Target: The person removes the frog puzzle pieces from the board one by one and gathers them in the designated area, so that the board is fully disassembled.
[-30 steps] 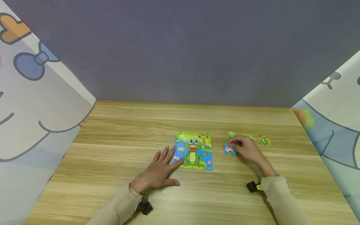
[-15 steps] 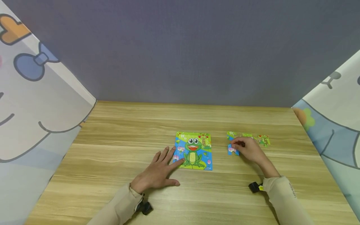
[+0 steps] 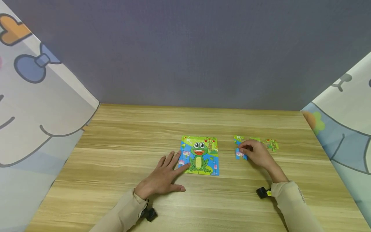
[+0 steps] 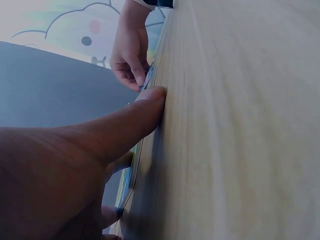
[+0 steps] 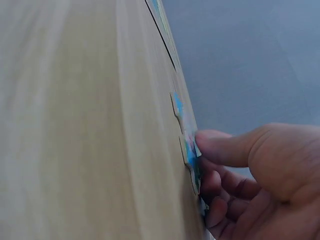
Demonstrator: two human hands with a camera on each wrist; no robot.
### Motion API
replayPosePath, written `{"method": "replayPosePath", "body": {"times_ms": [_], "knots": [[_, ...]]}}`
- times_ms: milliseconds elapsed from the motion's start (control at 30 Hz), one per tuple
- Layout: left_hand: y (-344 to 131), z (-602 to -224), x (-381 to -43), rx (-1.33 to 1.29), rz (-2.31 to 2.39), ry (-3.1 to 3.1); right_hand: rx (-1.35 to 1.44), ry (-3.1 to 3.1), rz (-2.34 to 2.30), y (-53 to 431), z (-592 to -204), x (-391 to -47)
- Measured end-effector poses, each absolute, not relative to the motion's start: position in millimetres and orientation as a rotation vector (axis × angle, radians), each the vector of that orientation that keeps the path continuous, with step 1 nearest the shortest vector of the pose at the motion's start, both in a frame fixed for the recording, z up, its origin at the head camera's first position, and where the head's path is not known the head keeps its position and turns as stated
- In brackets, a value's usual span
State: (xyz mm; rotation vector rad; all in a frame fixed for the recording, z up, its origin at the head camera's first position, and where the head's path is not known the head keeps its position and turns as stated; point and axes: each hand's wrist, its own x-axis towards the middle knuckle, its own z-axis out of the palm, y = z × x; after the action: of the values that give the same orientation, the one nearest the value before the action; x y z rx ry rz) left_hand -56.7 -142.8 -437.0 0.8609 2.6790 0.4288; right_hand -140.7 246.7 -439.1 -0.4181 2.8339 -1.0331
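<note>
In the head view, my left hand (image 3: 160, 181) lies with fingers spread on the table, its fingertips on the left edge of a square frog jigsaw puzzle (image 3: 200, 153). My right hand (image 3: 257, 156), farther right, has thumb and curled fingers on a blue puzzle piece (image 3: 240, 155) with a pink flower. That piece sits just below a green-and-blue piece (image 3: 238, 138). The right wrist view shows the thumb (image 5: 212, 142) close against the pieces, low over the wood. From the left wrist, the left thumb (image 4: 147, 107) appears at the tabletop.
Behind the right hand, a green piece (image 3: 255, 139) is partly hidden. Another piece with red spots (image 3: 272, 145) lies to its right. The wood-grain table (image 3: 145, 125) ends at a grey panel (image 3: 197, 58), with cartoon-printed walls on both sides.
The right hand has slid slightly right with the flower piece, bringing it under the green-and-blue piece, and has barely moved in the last half second. The left hand stays in place.
</note>
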Motion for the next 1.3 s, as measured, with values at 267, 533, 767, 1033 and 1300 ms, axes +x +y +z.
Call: {"method": "replayPosePath", "body": {"times_ms": [267,533,767,1033,1300], "knots": [[-143,-436,-58,0.879,0.432,2.683,-0.442,2.873,-1.006,247,-439,-140],[-143,-435,-58,0.891,0.431,2.695,-0.445,2.876,-0.992,248,-437,-141],[-141,-433,-57,0.885,0.38,2.716,-0.472,2.935,-0.973,248,-429,-145],[-138,-430,-58,0.875,0.4,2.715,-0.533,2.964,-0.967,237,-420,-149],[-133,-428,-58,0.907,0.396,2.717,-0.596,2.904,-1.06,211,-418,-154]]}}
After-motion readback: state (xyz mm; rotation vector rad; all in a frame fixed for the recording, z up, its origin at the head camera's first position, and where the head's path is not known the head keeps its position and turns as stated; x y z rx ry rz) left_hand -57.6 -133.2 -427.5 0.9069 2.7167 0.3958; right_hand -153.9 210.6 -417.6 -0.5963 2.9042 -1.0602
